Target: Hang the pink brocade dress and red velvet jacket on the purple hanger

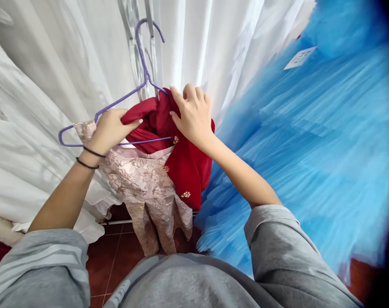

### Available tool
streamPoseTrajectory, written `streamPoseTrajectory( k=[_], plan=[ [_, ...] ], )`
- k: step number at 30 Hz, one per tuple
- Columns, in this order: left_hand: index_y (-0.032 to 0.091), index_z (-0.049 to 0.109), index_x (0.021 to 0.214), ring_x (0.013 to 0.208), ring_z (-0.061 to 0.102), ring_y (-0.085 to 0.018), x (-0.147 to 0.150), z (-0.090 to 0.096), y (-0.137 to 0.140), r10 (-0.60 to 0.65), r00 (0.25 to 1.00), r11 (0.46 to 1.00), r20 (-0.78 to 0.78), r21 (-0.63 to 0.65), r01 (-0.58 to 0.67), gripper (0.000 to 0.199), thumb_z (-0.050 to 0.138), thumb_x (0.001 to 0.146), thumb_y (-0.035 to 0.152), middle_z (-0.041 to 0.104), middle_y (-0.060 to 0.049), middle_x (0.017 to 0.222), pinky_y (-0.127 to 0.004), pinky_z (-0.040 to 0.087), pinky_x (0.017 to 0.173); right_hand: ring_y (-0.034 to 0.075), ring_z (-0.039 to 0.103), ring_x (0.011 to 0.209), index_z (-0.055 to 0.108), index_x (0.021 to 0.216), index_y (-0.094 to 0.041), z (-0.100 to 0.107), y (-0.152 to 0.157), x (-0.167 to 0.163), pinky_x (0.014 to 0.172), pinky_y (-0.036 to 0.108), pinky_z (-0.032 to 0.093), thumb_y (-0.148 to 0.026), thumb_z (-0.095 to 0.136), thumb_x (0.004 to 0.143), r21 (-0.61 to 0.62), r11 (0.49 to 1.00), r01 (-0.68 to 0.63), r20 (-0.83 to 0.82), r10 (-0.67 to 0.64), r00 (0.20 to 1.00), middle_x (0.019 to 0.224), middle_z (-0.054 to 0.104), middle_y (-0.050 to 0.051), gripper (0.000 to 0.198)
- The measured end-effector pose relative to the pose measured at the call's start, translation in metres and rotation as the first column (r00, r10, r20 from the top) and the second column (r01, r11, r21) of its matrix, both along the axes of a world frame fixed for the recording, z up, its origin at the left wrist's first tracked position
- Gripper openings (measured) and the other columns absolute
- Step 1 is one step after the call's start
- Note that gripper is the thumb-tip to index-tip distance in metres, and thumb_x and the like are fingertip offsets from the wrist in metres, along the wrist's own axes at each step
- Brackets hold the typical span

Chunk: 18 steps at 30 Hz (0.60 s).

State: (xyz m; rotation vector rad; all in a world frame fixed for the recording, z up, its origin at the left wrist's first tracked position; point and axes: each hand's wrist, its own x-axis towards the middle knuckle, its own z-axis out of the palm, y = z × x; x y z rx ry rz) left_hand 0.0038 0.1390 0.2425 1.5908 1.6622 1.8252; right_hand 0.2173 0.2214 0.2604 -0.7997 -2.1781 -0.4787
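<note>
A pale pink brocade dress hangs from a purple hanger, one strap over its left arm. Over the right side of the hanger lies a red jacket with gold jewelled buttons. My left hand is closed at the left of the hanger, thumb on top, pinching the red jacket's edge; its other fingers are partly hidden. On the right shoulder of the hanger, my right hand grips the red cloth with bent fingers. The hanger's right end is covered by the jacket.
White gowns hang behind and to the left. A large blue tulle dress fills the right side, with a white tag on it. Grey-white straps hang behind the hanger's hook. The floor has dark red tiles.
</note>
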Motion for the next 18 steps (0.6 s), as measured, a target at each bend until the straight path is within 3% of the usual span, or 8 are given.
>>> streamPoseTrajectory(
  k=[3,6,10,12,14,15,16,18],
  plan=[
    [0.019,0.057,0.056,0.055,0.042,-0.014,0.003,-0.003,-0.015,0.130,0.925,0.990,-0.358,-0.008,-0.143,0.024,0.076,0.070,0.024,0.047,0.001,0.053,-0.025,0.029,0.053,0.037,0.036,0.138,0.033,0.150,-0.011,0.008,-0.002,-0.017,0.111,0.053,0.031,-0.016,0.043,0.091,0.091,0.980,-0.179,0.170,0.162,0.972,0.148,0.038,0.021,0.060],
    [0.018,0.063,0.069,0.060,0.049,-0.016,0.010,-0.009,-0.025,0.146,0.875,0.983,-0.461,-0.031,-0.181,0.013,0.069,0.077,0.025,0.058,-0.001,0.063,-0.026,0.032,0.057,0.032,0.050,0.126,0.047,0.139,-0.010,0.012,-0.002,-0.045,0.102,0.043,0.040,-0.016,0.047,0.089,-0.052,0.929,-0.368,0.434,0.352,0.829,0.138,0.053,0.020,0.050],
    [0.018,0.070,0.083,0.060,0.052,-0.016,0.011,-0.003,-0.050,0.141,0.891,0.981,-0.432,-0.057,-0.183,0.014,0.069,0.080,0.033,0.064,-0.001,0.068,-0.027,0.037,0.059,0.031,0.063,0.103,0.060,0.119,-0.010,0.011,0.002,-0.083,0.083,0.039,0.047,-0.021,0.043,0.092,-0.253,0.922,-0.293,0.451,0.381,0.807,0.114,0.066,0.020,0.034],
    [0.019,0.072,0.090,0.058,0.052,-0.015,-0.001,0.008,-0.062,0.236,0.912,0.972,-0.336,0.084,-0.221,0.021,0.063,0.087,0.038,0.067,-0.002,0.072,-0.028,0.039,0.059,0.031,0.063,0.104,0.062,0.114,-0.011,0.009,0.006,-0.099,0.081,0.039,0.047,-0.018,0.041,0.091,-0.278,0.922,-0.269,0.420,0.369,0.829,0.116,0.066,0.021,0.032],
    [0.019,0.072,0.091,0.061,0.052,-0.012,-0.026,0.022,-0.066,0.388,0.878,0.911,-0.279,0.258,-0.321,0.023,0.057,0.092,0.036,0.068,-0.001,0.080,-0.029,0.042,0.064,0.032,0.062,0.107,0.062,0.114,-0.011,0.007,0.009,-0.112,0.084,0.039,0.047,-0.018,0.042,0.091,-0.295,0.920,-0.256,0.373,0.358,0.856,0.118,0.064,0.022,0.031],
    [0.019,0.072,0.090,0.064,0.051,-0.011,-0.041,0.029,-0.064,0.423,0.862,0.896,-0.279,0.270,-0.352,0.021,0.059,0.092,0.034,0.069,-0.001,0.082,-0.028,0.043,0.069,0.031,0.062,0.109,0.062,0.114,-0.010,0.006,0.010,-0.118,0.086,0.039,0.047,-0.018,0.042,0.092,-0.298,0.920,-0.256,0.344,0.354,0.870,0.119,0.064,0.022,0.031],
    [0.019,0.072,0.088,0.067,0.051,-0.011,-0.057,0.033,-0.060,0.395,0.870,0.916,-0.296,0.197,-0.349,0.014,0.064,0.088,0.031,0.069,0.000,0.084,-0.028,0.045,0.073,0.031,0.061,0.110,0.061,0.115,-0.010,0.004,0.010,-0.124,0.088,0.038,0.047,-0.017,0.041,0.092,-0.298,0.919,-0.256,0.314,0.348,0.883,0.120,0.064,0.022,0.031],
    [0.016,0.070,0.088,0.071,0.054,-0.012,-0.088,0.035,-0.045,0.100,0.972,0.971,-0.211,-0.191,-0.142,0.017,0.077,0.077,0.027,0.069,-0.001,0.081,-0.029,0.049,0.076,0.029,0.060,0.112,0.060,0.117,-0.009,0.000,0.009,-0.135,0.092,0.038,0.046,-0.014,0.037,0.093,-0.299,0.922,-0.244,0.257,0.324,0.910,0.120,0.063,0.022,0.033]
  ],
)
